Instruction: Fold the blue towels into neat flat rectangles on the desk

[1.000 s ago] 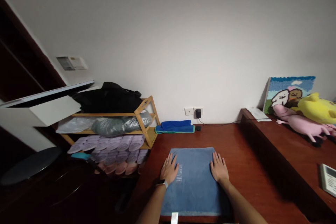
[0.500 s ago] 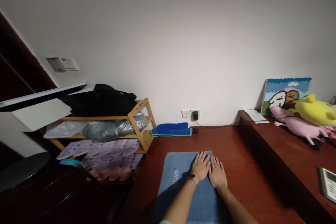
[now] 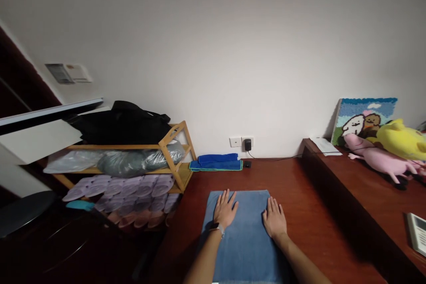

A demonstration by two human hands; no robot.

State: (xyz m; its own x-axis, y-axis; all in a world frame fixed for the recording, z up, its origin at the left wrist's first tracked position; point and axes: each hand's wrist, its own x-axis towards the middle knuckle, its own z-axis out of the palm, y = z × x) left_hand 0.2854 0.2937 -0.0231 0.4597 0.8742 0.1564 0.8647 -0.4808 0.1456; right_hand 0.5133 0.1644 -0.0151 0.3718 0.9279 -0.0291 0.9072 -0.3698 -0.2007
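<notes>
Spread apart again, two hands, left hand and right hand, press one towel.

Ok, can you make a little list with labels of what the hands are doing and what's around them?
left hand: flat, fingers spread, on the blue towel
right hand: flat on the same towel, apart from the left
towel: spread on the dark red wooden surface
behind: folded blue cloths by the wall socket
left side: wooden rack with purple slippers
right side: pink plush toy and yellow plush toy
</notes>
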